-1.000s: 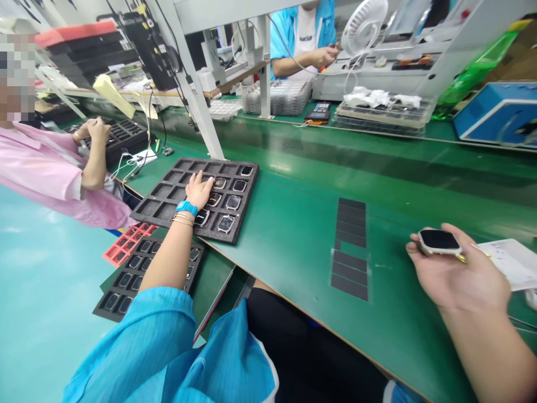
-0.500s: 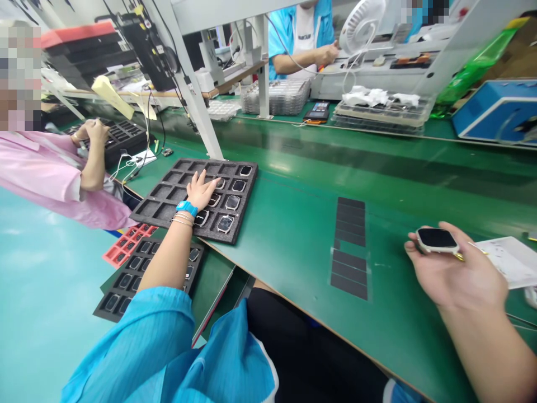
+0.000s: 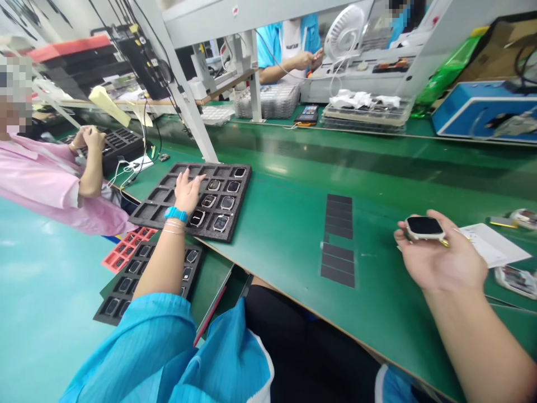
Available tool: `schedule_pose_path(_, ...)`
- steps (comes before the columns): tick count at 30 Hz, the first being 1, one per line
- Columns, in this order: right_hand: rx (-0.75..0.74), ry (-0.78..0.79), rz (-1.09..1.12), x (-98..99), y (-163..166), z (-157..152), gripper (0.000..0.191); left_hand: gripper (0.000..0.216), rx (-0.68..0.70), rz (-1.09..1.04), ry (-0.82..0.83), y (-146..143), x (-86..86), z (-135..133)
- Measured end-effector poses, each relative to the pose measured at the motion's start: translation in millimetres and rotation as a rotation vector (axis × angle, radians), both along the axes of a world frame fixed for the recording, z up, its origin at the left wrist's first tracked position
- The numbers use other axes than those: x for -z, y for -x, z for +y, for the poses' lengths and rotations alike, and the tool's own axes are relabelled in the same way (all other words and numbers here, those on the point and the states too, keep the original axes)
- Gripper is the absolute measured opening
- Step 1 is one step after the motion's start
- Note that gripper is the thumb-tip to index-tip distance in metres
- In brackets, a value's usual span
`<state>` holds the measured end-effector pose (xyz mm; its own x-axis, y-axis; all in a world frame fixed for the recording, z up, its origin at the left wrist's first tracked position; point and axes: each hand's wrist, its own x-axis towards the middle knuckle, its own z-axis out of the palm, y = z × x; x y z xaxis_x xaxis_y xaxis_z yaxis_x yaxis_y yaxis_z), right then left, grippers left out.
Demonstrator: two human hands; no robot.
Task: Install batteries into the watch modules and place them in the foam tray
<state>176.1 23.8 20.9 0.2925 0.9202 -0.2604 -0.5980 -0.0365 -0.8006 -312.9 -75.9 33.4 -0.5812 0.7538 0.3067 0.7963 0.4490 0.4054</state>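
Observation:
My left hand lies spread over a black foam tray, holding nothing, with its fingertips among the cells. Several smartwatch bodies sit in the tray's right-hand cells, close to my wrist and its blue band. My right hand is palm up above the green bench mat, with a square smartwatch held in it, black screen upward. A small gold part shows at the watch's edge by my fingers.
A second foam tray with watches and a red tray lie below the bench edge at left. A co-worker in pink handles another tray. Papers lie to my right; dark strips mark the mat.
My left hand has lifted slightly and drawn back from the watches, its fingers spreading. My right hand still holds the watch. The view has shifted a little, so everything sits further left.

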Motion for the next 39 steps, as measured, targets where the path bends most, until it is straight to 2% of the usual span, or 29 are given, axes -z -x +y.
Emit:
schedule_pose_path(5,-0.042,-0.027,-0.002,0.2,0.5,-2.8,0.015,0.053,-0.011,0.034,0.224,-15.4,4.8,0.9)
schedule_pose_path(12,-0.056,-0.022,0.013,-2.8,0.5,-4.5,0.013,0.055,0.043,0.148,0.379,-12.5,2.5,22.0)
schedule_pose_path(24,-0.064,-0.025,0.026,-1.7,-1.6,-3.5,0.017,0.055,-0.016,0.049,0.33,-3.2,0.6,13.0)
schedule_pose_path(27,-0.054,-0.024,0.009,-2.4,-1.3,-3.3,0.014,0.052,-0.027,0.016,0.294,-15.6,-4.2,13.8)
schedule_pose_path(30,-0.064,-0.03,-0.035,-0.5,-0.6,-2.8,0.009,0.047,0.086,0.052,0.108,-63.0,-10.2,12.8)
schedule_pose_path(31,-0.072,-0.039,-0.062,0.8,0.1,-2.7,0.008,0.046,0.183,0.063,0.003,-87.7,-11.6,12.6)
schedule_pose_path(33,-0.091,-0.068,-0.133,3.9,2.3,-2.7,0.007,0.041,0.505,-0.067,-0.143,-145.5,-12.2,15.3)
schedule_pose_path(35,-0.113,-0.097,-0.207,7.7,5.5,-3.5,0.008,0.045,0.785,-0.393,-0.111,-204.7,-9.6,25.6)
schedule_pose_path(36,-0.126,-0.111,-0.24,10.0,7.1,-4.5,0.009,0.052,0.867,-0.574,-0.047,-231.1,-7.4,33.3)
schedule_pose_path(39,-0.189,-0.186,-0.277,19.1,10.0,-9.4,0.012,0.081,0.891,-1.05,0.212,-288.1,2.7,59.0)
